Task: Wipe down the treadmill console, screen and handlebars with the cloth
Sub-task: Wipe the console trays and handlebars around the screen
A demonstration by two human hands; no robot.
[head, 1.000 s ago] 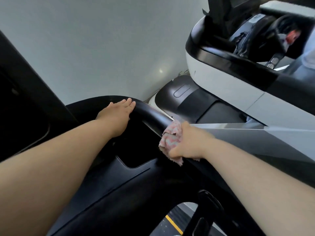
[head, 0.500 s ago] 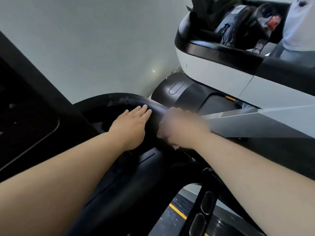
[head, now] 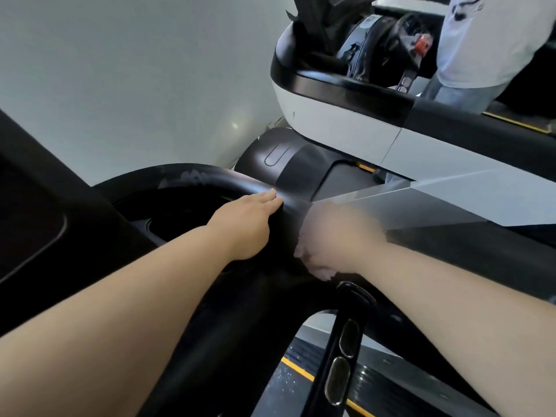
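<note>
Since a second ago the right hand [head: 337, 236] has slid along the black handlebar [head: 228, 180] toward the left hand [head: 246, 227], so the two now sit just beside each other where earlier a stretch of bare bar lay between them, and the camera has tipped so that more of the neighbouring machine shows at upper right. The right hand is motion-blurred; it is curled down over the bar with the cloth [head: 322, 273] bunched beneath it, only a pale pinkish fringe showing under the heel of the palm and at the inner edge of the fingers. The left hand rests flat and open on the curve of the same bar, fingers together and pointing away, gripping nothing. A patch of dull smears shows on the bar's upper bend, beyond the left fingertips. To the left, the dark console [head: 33, 224] fills the frame edge, its screen panel too dark to read. Below the hands a black upright with two oval grip sensors [head: 341, 359] angles downward, and under it the treadmill belt [head: 373, 377] with a yellow stripe is visible. At upper right stands a white-and-black neighbouring treadmill [head: 337, 127], with another person [head: 475, 40] in a white shirt on it.
</note>
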